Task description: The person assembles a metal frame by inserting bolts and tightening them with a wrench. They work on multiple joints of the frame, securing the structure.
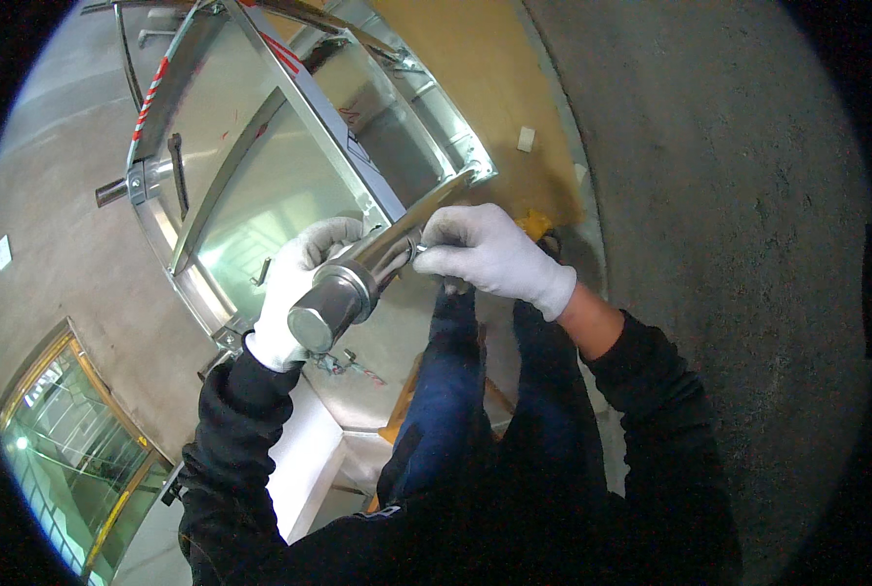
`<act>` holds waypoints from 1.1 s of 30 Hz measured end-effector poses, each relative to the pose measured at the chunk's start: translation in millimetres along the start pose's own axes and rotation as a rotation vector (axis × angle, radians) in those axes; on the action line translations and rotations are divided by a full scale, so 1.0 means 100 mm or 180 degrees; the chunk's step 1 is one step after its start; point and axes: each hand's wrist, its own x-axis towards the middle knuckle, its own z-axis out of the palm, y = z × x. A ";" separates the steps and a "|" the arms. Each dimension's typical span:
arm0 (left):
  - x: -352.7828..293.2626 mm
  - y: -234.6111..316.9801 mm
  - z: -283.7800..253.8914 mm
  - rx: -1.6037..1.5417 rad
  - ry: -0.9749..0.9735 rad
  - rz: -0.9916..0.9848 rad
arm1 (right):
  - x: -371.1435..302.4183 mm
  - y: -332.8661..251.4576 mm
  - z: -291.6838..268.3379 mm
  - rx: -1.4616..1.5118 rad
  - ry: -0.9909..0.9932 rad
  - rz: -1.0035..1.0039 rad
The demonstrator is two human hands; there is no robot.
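A shiny round metal shaft (394, 248) with a thick stepped end (330, 311) slants across the middle, its thick end toward me. My left hand (297, 283), in a white glove, is curled against the far left side of the shaft. Its fingertips are partly hidden behind the metal. On the other side, my right hand (494, 256), also gloved in white, pinches a small shiny metal piece (419, 249) against the shaft. Its thumb and forefinger are pressed together there. What kind of piece it is cannot be made out.
Behind the shaft stands a large metal frame (304, 107) with crossbars and sheet panels. A red-and-white twisted cord (145, 117) runs along its left edge. A dark bar (178, 176) leans on the frame. At lower left is a yellow-framed window (113, 469). Grey floor (729, 244) spreads at right.
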 end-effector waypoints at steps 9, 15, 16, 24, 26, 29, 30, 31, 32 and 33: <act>0.04 -0.16 -0.07 -0.0559 -0.0109 -0.0076 | -0.02 -0.08 0.01 -0.2689 0.0626 -0.1319; -0.02 0.00 -0.01 -0.0316 -0.0056 0.0107 | -0.05 -0.08 0.03 -0.2692 0.0621 -0.1199; -0.03 0.01 0.00 -0.0397 -0.0004 0.0081 | -0.06 -0.09 0.04 -0.2709 0.0652 -0.1226; -0.03 0.04 0.00 -0.0701 0.0089 -0.0106 | 0.00 -0.16 0.03 -0.3154 0.0688 -0.1828; -0.01 -0.03 -0.06 -0.0964 0.0008 -0.0216 | 0.04 -0.17 -0.03 -0.2621 0.0429 -0.1521; 0.05 0.08 -0.07 -0.0237 -0.0179 -0.0377 | 0.05 -0.16 -0.05 -0.1742 0.0197 -0.0913; 0.04 0.09 -0.09 -0.0323 -0.0186 -0.0386 | 0.06 -0.15 -0.05 -0.1436 0.0146 -0.0686; 0.05 0.11 -0.08 -0.0413 -0.0212 -0.0385 | 0.07 -0.14 -0.06 -0.1246 0.0075 -0.0527; 0.06 0.13 -0.06 -0.0502 -0.0238 -0.0385 | 0.08 -0.12 -0.06 -0.1256 0.0071 -0.0686; 0.07 0.16 -0.05 -0.0524 -0.0221 -0.0383 | 0.10 -0.10 -0.06 -0.1266 0.0069 -0.0844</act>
